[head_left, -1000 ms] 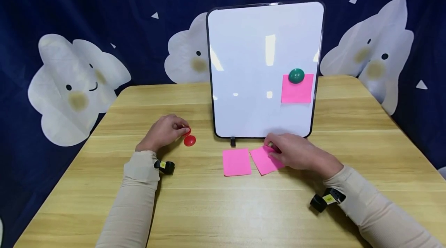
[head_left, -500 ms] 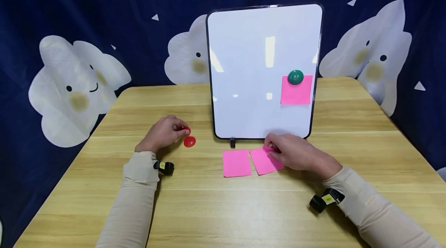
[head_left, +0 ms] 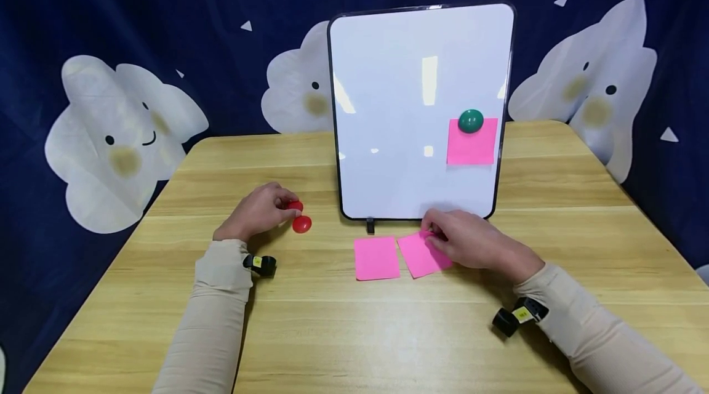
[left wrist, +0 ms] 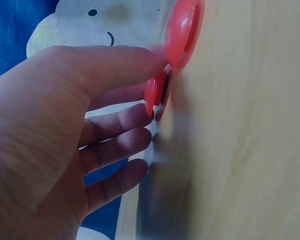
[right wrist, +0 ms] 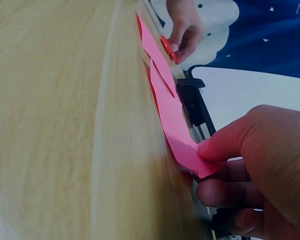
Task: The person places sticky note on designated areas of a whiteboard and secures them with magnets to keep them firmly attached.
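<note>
Pink note, right fingers: my right hand (head_left: 476, 243) pinches the far corner of the right pink sticky note (head_left: 420, 257), thumb on top, fingers curled under; corner lifted off the table (head_left: 354, 332).
Red magnet, left fingers: my left hand (head_left: 257, 210) pinches one red magnet (head_left: 295, 205) between thumb and fingertips; other fingers loosely curled.
Second red magnet (head_left: 301, 224): on the table, touching or just beside the held one, cannot tell which.
Left pink sticky note (head_left: 376, 257): flat on the table, just left of the pinched note.
Whiteboard (head_left: 399, 74): upright, just beyond both notes.
Board note: pinned pink note (head_left: 472, 148) at the board's right edge under a green magnet (head_left: 471, 120).
Backdrop (head_left: 111, 12): dark blue with white clouds, far side.
</note>
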Tool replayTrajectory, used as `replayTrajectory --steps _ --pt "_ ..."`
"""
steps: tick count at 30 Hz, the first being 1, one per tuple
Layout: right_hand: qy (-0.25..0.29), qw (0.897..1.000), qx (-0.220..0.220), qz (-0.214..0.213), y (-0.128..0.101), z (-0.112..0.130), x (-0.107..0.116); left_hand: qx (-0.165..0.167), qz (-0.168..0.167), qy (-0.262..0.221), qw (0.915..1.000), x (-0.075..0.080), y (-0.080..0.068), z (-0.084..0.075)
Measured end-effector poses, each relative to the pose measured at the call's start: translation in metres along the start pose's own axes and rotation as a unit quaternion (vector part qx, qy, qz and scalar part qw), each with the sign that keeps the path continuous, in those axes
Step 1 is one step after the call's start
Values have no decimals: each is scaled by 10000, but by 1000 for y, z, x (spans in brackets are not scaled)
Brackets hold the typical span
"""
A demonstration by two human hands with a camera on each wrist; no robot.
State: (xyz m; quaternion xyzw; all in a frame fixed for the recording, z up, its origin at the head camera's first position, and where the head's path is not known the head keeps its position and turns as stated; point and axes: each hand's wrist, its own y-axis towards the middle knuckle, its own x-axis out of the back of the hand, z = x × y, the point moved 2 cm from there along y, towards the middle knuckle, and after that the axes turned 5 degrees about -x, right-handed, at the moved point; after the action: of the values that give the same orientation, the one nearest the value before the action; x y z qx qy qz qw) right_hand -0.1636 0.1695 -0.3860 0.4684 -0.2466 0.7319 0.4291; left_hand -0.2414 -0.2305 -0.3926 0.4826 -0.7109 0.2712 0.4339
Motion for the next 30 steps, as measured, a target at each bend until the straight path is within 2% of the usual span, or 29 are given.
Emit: replayTrajectory --steps 13,19,30 --pt "9 9998 131 -115 3 0 0 80 21 7 10000 1 -1 0" --pt "118 9996 226 -145 4 -1 -1 1 13 60 10000 1 -1 0" --pt "31 9998 182 -42 2 1 -1 -15 3 136 9999 -3 1 3"
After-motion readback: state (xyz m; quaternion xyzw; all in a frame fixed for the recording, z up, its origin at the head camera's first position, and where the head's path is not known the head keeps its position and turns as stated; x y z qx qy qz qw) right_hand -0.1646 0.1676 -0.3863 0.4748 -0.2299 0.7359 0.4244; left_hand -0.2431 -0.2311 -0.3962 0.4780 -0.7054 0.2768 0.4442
